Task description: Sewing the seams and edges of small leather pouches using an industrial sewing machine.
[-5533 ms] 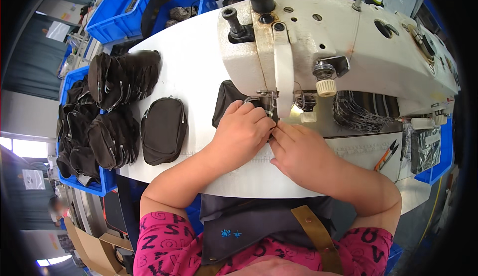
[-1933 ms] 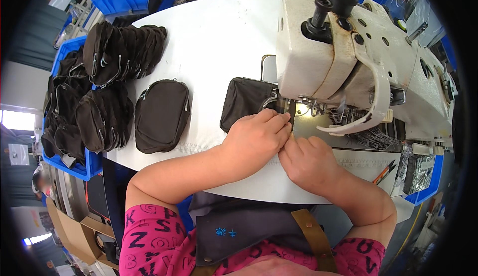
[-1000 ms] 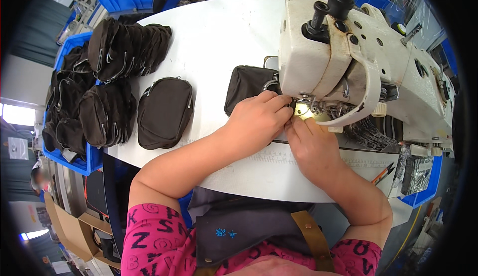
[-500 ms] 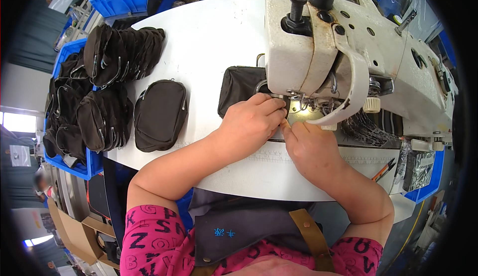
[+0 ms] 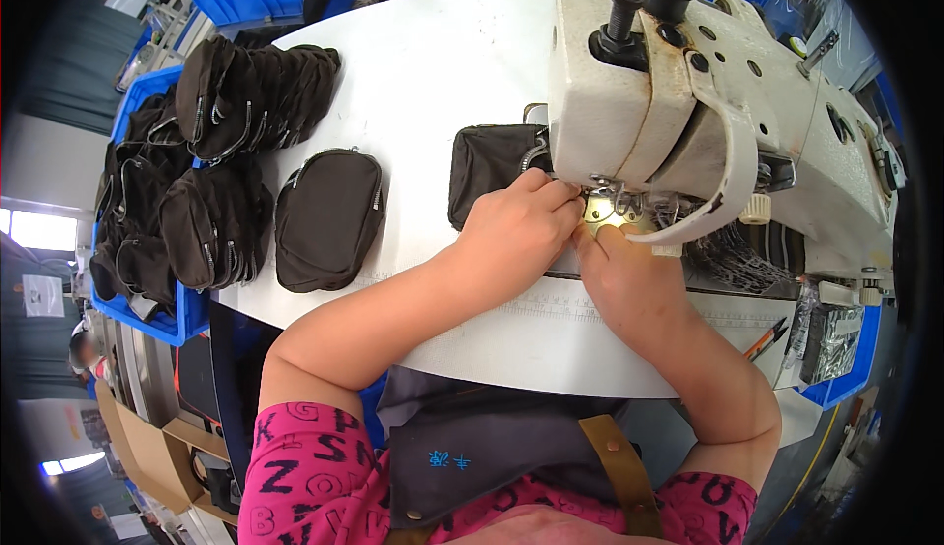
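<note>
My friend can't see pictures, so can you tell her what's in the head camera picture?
Two bare hands, left hand and right hand, press together under the needle of a cream sewing machine, guiding a black pouch on a white table. Another finished pouch lies to the left, beside piles of black pouches in blue bins.

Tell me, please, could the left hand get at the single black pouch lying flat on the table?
Probably yes: the left hand rests at the needle, and bare white table separates it from the black pouch.
</note>
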`<state>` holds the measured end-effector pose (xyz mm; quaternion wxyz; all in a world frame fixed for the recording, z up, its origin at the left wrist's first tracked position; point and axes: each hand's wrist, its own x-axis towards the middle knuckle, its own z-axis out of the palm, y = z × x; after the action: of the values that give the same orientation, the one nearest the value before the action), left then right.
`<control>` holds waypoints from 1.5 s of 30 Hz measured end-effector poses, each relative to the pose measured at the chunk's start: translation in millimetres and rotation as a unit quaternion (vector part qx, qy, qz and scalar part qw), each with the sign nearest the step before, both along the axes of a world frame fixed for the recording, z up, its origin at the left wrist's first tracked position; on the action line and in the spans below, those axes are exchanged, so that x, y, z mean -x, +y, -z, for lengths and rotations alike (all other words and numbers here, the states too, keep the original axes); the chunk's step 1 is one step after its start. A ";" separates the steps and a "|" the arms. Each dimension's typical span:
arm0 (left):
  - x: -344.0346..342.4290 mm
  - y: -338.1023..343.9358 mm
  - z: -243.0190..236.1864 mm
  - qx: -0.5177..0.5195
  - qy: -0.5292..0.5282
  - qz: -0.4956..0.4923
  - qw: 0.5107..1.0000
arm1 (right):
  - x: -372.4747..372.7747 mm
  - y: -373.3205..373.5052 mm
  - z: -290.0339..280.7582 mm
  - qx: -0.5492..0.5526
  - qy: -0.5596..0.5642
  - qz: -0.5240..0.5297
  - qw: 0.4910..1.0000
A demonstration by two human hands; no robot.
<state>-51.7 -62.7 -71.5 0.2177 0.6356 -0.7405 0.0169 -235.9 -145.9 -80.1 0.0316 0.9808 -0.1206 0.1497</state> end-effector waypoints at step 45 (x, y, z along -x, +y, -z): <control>-33.0 -13.6 -6.7 -0.177 0.229 0.030 0.957 | 0.9 -6.2 5.3 -0.093 -0.019 -0.016 0.995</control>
<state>-18.7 -76.3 -64.8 0.2656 0.6284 -0.6808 -0.2666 -236.8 -152.0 -85.3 -0.0644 0.9783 -0.1190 0.1567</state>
